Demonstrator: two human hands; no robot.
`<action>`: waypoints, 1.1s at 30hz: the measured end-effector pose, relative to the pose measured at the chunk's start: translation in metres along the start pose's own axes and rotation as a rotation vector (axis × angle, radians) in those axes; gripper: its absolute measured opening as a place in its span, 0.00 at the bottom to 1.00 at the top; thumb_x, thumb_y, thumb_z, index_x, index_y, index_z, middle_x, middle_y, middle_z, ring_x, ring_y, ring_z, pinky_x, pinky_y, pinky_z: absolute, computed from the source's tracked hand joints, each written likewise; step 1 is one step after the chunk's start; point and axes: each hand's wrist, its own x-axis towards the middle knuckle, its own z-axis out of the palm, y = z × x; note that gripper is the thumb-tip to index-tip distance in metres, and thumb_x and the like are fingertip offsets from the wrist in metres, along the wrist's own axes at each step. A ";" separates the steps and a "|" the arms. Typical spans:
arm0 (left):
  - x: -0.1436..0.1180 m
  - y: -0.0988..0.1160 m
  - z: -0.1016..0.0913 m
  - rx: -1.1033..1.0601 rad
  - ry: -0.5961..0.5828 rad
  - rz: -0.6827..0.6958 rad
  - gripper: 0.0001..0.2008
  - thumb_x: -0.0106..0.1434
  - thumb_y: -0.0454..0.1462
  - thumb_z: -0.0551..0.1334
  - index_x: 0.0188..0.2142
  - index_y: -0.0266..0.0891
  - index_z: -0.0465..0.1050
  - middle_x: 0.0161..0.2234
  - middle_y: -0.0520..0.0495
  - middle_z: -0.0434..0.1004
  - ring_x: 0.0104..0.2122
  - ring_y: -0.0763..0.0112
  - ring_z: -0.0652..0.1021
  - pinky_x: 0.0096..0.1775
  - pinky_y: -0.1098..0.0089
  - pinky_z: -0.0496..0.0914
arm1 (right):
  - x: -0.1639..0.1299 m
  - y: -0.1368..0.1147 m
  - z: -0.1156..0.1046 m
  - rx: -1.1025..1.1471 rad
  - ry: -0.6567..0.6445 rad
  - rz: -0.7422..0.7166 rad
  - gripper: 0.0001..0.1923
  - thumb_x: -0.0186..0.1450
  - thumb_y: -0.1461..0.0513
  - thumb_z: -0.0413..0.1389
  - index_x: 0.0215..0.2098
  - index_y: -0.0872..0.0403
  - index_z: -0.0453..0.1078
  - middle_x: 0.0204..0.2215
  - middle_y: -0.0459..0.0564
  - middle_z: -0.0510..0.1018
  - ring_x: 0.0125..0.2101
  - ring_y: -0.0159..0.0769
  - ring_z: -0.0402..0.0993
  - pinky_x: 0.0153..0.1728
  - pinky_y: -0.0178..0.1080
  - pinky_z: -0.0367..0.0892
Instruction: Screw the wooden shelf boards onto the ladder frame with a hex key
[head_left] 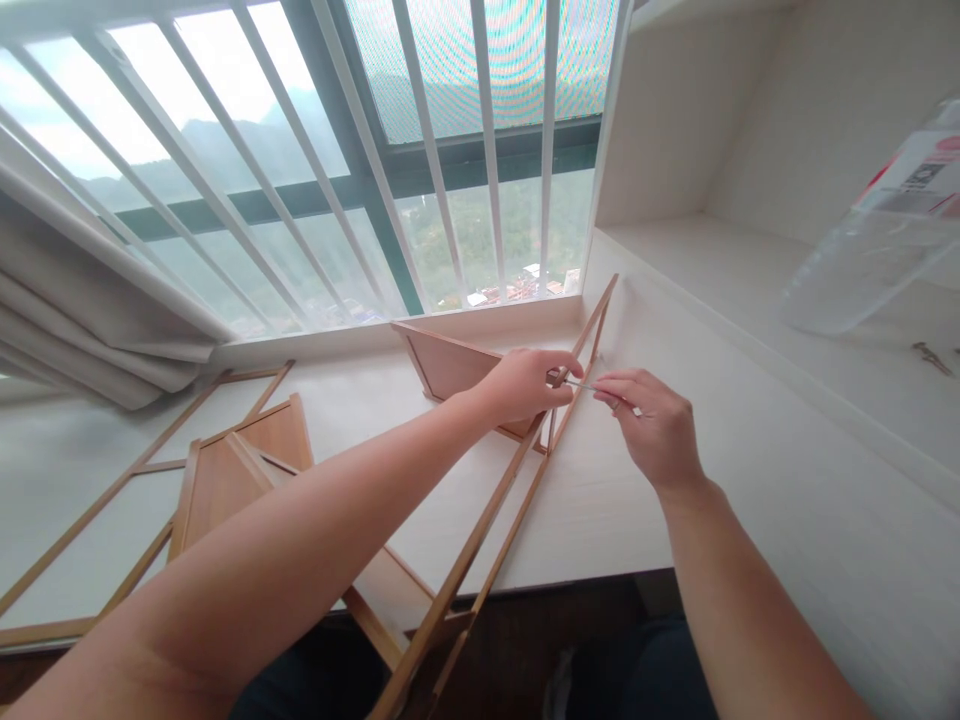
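Wooden frame [499,497], left fingers [562,358] curled around it, right fingers [619,386] pinching metal rod [583,385]

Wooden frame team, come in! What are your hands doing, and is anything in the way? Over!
Left hand on wooden frame. Right hand pinching thin metal piece, pointed at frame. Plastic bottle off right, clear of hands.

A frame [217,485] rests on the surface [341,390] toward eight o'clock, the curtain [97,290] at nine. Behind, at eleven, is the window [300,215]; a bottle [874,235] occupies the shelf [720,270] at two.
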 end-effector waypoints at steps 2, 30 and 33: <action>0.000 0.000 0.000 -0.006 -0.003 -0.007 0.14 0.58 0.39 0.60 0.42 0.45 0.78 0.22 0.57 0.66 0.26 0.72 0.67 0.35 0.71 0.62 | -0.002 0.002 0.002 0.049 -0.005 0.094 0.10 0.68 0.55 0.59 0.36 0.51 0.79 0.35 0.51 0.82 0.33 0.40 0.78 0.37 0.44 0.74; -0.001 0.002 -0.002 -0.020 0.003 -0.015 0.14 0.58 0.39 0.60 0.42 0.45 0.79 0.23 0.57 0.68 0.27 0.73 0.68 0.35 0.71 0.62 | -0.004 -0.006 0.004 0.323 0.036 0.420 0.09 0.63 0.55 0.64 0.33 0.53 0.76 0.25 0.46 0.78 0.23 0.33 0.74 0.26 0.37 0.73; -0.001 0.002 -0.002 -0.024 -0.002 -0.013 0.14 0.58 0.39 0.60 0.42 0.45 0.79 0.23 0.56 0.69 0.26 0.73 0.68 0.35 0.71 0.62 | -0.006 -0.002 0.004 0.211 -0.004 0.296 0.08 0.65 0.56 0.62 0.34 0.52 0.76 0.29 0.47 0.79 0.26 0.35 0.75 0.31 0.40 0.75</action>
